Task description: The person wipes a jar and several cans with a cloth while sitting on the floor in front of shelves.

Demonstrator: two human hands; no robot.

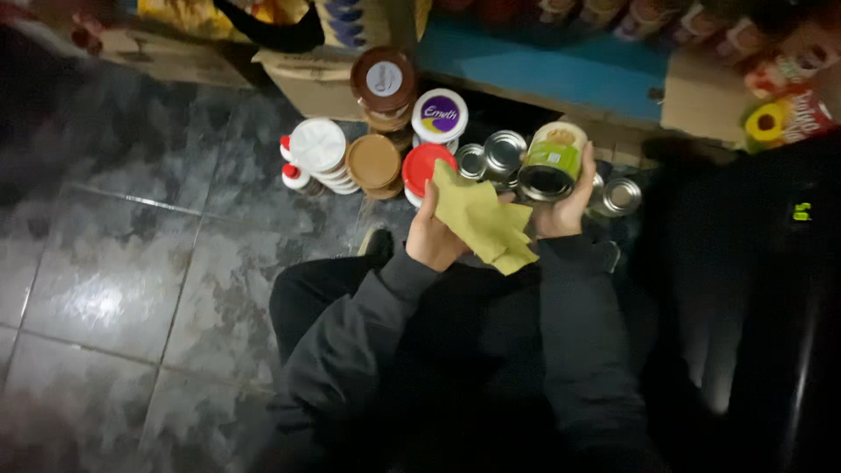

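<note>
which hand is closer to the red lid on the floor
Left. The left hand, holding the olive cloth, sits just below the red lid. The right hand grips the green-labelled can, farther to the lid's right.

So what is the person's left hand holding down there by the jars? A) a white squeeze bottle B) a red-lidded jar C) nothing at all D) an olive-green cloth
D: the left hand grips a folded olive-green cloth, while the right hand holds a green-labelled tin can tipped on its side just above it.
</note>
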